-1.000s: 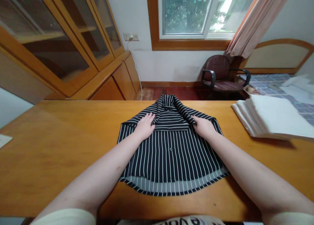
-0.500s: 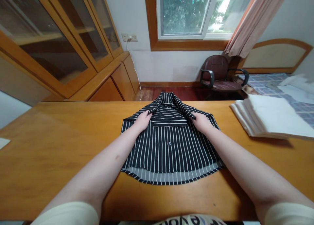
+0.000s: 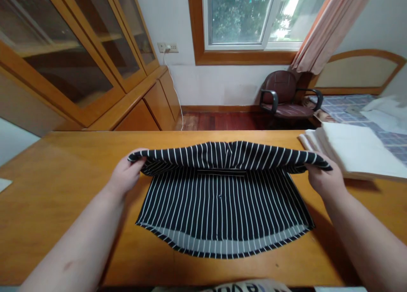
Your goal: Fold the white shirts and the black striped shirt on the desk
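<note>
A black shirt with white stripes (image 3: 219,211) is spread over the wooden table, its curved hem toward me and a small button in the middle. Its far part is folded over and raised a little as a wide band. My left hand (image 3: 129,171) grips the left end of that band, fingers curled around the cloth. At the opposite end, my right hand (image 3: 326,177) is closed on the cloth too. The shirt's collar is hidden inside the fold. Pale lining shows along the hem.
A stack of folded white cloth (image 3: 359,150) lies on the right of the wooden table (image 3: 63,198), just beyond my right hand. Past the far edge stand a brown armchair (image 3: 282,92) and a bed (image 3: 349,107). A glass-door cabinet (image 3: 127,92) lines the left.
Both hands have moved apart, left and right, pulling the folded upper part into a wide band. The far fold has come nearer, and the hem has slid toward me.
</note>
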Demonstrator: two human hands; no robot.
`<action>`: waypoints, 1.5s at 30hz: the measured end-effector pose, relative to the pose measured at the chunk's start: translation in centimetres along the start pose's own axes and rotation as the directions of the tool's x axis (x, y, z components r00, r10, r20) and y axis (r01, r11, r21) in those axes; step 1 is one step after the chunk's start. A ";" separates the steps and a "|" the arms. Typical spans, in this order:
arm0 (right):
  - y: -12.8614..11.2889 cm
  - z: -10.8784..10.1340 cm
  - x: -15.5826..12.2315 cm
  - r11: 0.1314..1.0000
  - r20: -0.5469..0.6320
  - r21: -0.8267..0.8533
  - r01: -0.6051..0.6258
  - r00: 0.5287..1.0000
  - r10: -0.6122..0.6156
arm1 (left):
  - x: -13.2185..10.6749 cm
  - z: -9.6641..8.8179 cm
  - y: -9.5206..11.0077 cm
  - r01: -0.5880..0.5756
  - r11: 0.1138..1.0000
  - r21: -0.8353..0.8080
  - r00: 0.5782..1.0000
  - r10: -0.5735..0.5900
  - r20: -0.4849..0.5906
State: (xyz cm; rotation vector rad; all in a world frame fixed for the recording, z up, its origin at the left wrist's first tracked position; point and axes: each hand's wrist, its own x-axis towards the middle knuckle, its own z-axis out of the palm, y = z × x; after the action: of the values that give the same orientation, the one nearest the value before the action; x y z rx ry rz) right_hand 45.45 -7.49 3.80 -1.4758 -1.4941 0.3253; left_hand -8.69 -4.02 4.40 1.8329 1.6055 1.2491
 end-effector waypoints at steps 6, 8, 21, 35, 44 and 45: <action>3.1 -0.9 -4.9 0.994 0.472 -0.094 -0.049 0.877 0.087 | -5.7 0.3 -1.2 0.019 0.994 0.112 0.781 -0.084 0.619; 3.9 -0.8 -5.4 0.994 0.519 -0.110 -0.021 0.852 0.075 | -6.0 0.9 -1.4 -0.071 0.984 0.163 0.745 -0.056 0.665; 5.8 3.7 1.0 0.989 0.436 -0.116 -0.095 0.890 0.137 | 0.3 4.5 -3.0 -0.088 0.987 0.137 0.778 -0.018 0.628; 1.7 2.4 -1.0 0.857 0.319 -0.500 0.123 0.946 0.050 | -2.3 4.1 0.3 -0.254 0.873 0.417 0.883 0.034 0.468; 2.4 -1.2 -0.8 0.967 0.218 -0.187 -0.175 0.952 0.215 | -1.7 1.0 0.8 -0.130 0.861 0.491 0.980 0.036 0.197; 2.5 -1.6 -1.0 0.975 0.235 -0.135 -0.176 0.950 0.204 | -2.0 0.5 0.7 -0.123 0.863 0.490 0.982 0.034 0.187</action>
State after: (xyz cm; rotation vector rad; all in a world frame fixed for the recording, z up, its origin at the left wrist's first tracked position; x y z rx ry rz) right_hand 48.04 -8.49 2.27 -1.7252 -1.5889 0.5671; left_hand -7.74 -5.94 3.92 2.2608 1.8939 0.7072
